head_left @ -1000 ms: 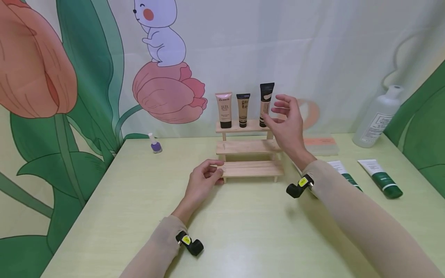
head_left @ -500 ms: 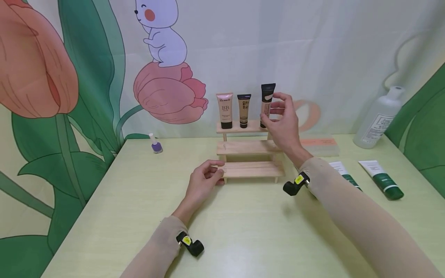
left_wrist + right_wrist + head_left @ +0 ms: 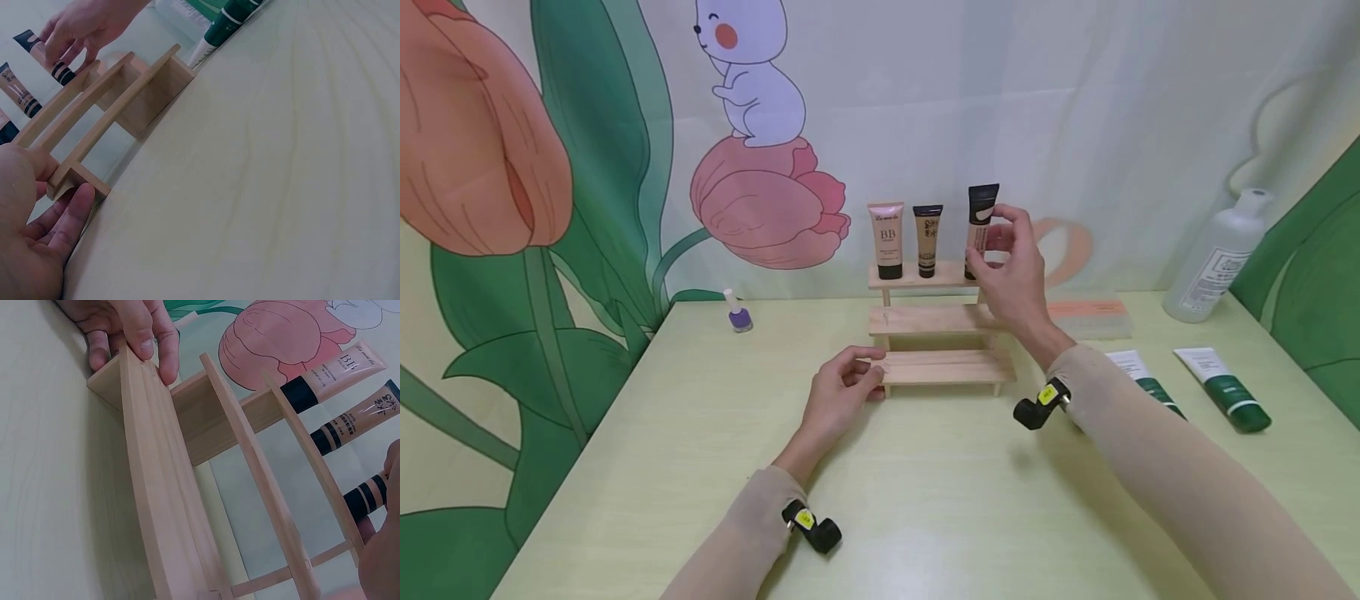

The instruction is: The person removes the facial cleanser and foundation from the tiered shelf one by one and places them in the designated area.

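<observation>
In the middle of the head view, a small wooden stand (image 3: 940,318) with three steps stood on the pale table (image 3: 940,492). The left hand (image 3: 842,387) pinched the left end of its lowest step, with the thumb on top and fingers below. The right hand (image 3: 1017,271) was higher up, just right of the middle, and pinched a tall black-topped tube (image 3: 981,212) between thumb and fingers. That tube was upright, cap down, at the right end of the top step. A pink BB tube (image 3: 887,237) and a small tan tube (image 3: 927,237) stood on the same step, to its left. A purple nail polish bottle (image 3: 740,317) stood left of the stand. Toward the right edge lay a green and white tube (image 3: 1225,390), and a big clear bottle (image 3: 1217,258) stood behind it.
</observation>
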A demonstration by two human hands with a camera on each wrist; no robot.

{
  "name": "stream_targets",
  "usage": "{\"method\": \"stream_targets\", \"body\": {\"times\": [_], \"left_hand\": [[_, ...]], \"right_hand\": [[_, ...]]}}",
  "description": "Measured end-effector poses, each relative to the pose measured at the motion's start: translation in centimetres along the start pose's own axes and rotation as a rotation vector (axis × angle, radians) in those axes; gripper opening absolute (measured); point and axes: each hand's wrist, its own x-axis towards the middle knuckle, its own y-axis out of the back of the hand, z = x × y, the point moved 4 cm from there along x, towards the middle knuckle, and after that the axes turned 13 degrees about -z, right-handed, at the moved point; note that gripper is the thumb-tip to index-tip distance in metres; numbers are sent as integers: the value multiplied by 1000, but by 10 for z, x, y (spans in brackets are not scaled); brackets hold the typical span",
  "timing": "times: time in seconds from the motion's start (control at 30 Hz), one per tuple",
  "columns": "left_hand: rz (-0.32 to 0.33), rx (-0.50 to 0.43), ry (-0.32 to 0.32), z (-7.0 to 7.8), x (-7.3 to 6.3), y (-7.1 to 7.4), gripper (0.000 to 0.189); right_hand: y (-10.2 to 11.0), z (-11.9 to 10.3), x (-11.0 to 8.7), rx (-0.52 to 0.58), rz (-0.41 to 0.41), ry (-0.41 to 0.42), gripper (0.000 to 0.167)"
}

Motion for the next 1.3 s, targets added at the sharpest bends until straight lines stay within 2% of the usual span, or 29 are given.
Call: {"method": "stream_targets", "body": {"times": [0.4, 0.83, 1.07, 1.3], "left_hand": [[-2, 2, -4, 1, -1, -1, 22], [1, 3, -3, 1, -1, -1, 21], [2, -1, -9, 0, 0, -2, 21], [3, -6, -5, 0, -1, -2, 21]], "right_hand": [[7, -3, -5, -34, 2, 38, 56], [12, -11, -9, -51, 0, 17, 56], [17, -16, -18, -15, 17, 10, 56], [27, -30, -28, 43, 33, 63, 58]]}}
